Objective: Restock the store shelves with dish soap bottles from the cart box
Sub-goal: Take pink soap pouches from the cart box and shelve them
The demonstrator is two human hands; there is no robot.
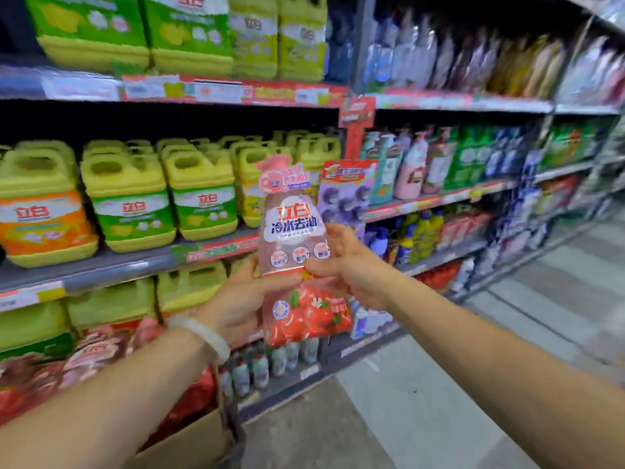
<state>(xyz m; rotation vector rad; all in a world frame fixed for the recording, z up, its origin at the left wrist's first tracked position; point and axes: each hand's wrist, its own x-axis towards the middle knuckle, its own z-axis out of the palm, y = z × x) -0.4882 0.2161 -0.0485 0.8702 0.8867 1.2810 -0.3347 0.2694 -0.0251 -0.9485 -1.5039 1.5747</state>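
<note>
Both hands hold one pink dish soap bottle (293,252) upright before the shelves (118,265). Left hand (236,306) grip wraps its lower body; right hand (351,265) grip pinches its side. Cardboard box (189,441) sits below the left forearm.

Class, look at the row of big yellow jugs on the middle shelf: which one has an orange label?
The leftmost jug in that row. Its label is orange; the jugs beside it wear green labels.

Both hands hold a pink dish soap bottle (293,238) upright before the shelves (111,265): the left hand (243,299) wraps its lower side, the right hand (351,265) pinches its middle. Yellow jugs (199,194) line the shelf behind, and a cardboard box (189,445) sits below.
</note>
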